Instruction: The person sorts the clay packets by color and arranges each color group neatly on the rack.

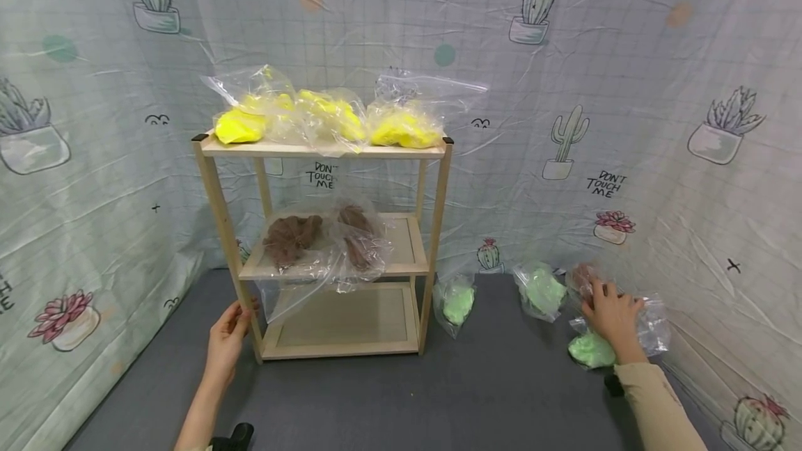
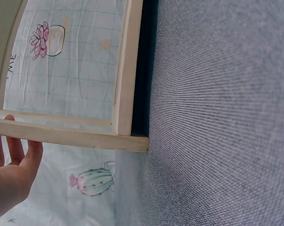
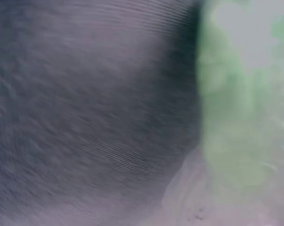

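Note:
My left hand (image 1: 224, 343) grips the front left post (image 2: 61, 134) of a small wooden shelf rack (image 1: 341, 352), its fingers round the wood. At the right, my right hand (image 1: 614, 315) reaches over a clear bag with brown contents (image 1: 584, 278), fingers spread and fingertips at the bag. Just below that hand lies a bag with light green contents (image 1: 591, 350), which shows blurred as a green mass (image 3: 240, 117) in the right wrist view. Two more bags of brown stuff, one at the left (image 1: 291, 239) and one beside it (image 1: 357, 235), sit on the middle shelf.
Several clear bags with yellow contents (image 1: 401, 127) lie along the top shelf. Two more green bags, one near the rack (image 1: 459, 305) and one farther right (image 1: 544, 291), rest on the dark grey table (image 1: 401, 402). A cactus-print curtain (image 1: 501, 89) hangs behind and at both sides.

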The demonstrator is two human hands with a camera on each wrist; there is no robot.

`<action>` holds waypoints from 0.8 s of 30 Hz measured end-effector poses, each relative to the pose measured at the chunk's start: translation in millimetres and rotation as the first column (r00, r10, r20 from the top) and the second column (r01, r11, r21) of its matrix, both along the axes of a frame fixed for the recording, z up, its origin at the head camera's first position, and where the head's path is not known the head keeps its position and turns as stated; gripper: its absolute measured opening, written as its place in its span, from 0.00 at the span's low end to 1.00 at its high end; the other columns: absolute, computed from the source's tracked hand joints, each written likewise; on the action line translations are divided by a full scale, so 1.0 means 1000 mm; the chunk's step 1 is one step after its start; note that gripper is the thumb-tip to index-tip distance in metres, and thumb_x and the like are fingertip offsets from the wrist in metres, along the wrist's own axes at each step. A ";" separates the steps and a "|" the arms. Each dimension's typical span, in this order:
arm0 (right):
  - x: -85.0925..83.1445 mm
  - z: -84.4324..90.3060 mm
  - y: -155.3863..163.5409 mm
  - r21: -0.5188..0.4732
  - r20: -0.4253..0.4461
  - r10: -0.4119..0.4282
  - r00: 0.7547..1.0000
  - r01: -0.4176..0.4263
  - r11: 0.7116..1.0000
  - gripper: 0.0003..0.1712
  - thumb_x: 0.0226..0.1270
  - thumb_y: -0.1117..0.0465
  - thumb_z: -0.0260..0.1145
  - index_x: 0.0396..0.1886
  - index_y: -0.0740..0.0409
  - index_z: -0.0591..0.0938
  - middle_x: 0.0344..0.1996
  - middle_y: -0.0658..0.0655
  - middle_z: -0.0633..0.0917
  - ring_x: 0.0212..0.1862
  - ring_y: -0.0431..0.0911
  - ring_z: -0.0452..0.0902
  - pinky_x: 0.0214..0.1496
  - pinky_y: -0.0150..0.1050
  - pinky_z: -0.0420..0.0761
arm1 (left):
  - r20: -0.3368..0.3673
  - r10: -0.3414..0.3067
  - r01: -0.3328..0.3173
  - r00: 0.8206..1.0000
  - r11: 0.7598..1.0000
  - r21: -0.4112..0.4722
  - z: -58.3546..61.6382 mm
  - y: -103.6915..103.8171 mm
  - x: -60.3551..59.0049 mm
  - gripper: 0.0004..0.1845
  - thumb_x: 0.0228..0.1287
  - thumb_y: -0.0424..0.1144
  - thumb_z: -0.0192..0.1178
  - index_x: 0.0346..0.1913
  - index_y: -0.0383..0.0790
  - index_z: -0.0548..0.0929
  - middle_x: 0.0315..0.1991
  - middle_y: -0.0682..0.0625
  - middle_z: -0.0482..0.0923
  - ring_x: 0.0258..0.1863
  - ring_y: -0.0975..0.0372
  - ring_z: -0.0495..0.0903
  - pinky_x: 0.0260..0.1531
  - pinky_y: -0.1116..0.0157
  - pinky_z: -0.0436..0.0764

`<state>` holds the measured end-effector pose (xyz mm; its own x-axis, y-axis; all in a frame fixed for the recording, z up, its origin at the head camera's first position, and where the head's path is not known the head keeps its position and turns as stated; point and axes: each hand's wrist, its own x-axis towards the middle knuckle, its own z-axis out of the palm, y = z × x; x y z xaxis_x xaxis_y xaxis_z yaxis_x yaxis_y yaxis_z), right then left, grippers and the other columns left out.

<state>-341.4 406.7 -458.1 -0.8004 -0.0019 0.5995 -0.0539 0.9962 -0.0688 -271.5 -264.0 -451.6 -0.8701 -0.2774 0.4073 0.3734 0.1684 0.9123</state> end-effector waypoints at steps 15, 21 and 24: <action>-0.013 0.053 -0.009 0.035 -0.305 0.107 0.946 -0.101 0.994 0.24 0.50 0.63 0.59 0.49 0.59 0.69 0.36 0.68 0.72 0.16 0.56 0.55 0.30 0.58 0.52 | 0.006 0.022 -0.022 1.000 0.999 -0.034 0.000 0.001 0.001 0.17 0.67 0.39 0.46 0.52 0.32 0.71 0.37 0.72 0.76 0.38 0.79 0.74 0.35 0.81 0.70; -0.013 0.072 -0.021 0.075 -0.399 0.177 0.900 -0.160 0.984 0.23 0.51 0.61 0.56 0.50 0.60 0.70 0.35 0.67 0.71 0.22 0.61 0.63 0.37 0.63 0.54 | 0.012 0.025 -0.024 1.000 0.999 -0.035 0.002 0.000 0.002 0.18 0.67 0.40 0.46 0.53 0.31 0.71 0.37 0.73 0.75 0.38 0.80 0.74 0.35 0.81 0.69; -0.009 0.081 -0.030 0.100 -0.435 0.202 0.878 -0.175 0.979 0.24 0.51 0.60 0.55 0.50 0.59 0.70 0.35 0.68 0.72 0.26 0.64 0.66 0.38 0.65 0.55 | 0.010 0.022 -0.021 1.000 0.999 -0.043 0.003 0.000 0.004 0.18 0.67 0.39 0.46 0.53 0.30 0.70 0.37 0.74 0.75 0.38 0.81 0.73 0.35 0.82 0.69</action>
<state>-349.9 376.4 -377.4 -0.4346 -0.1704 0.8844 -0.2528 0.9655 0.0618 -267.9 -263.6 -448.7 -0.8686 -0.2785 0.4098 0.3594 0.2154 0.9080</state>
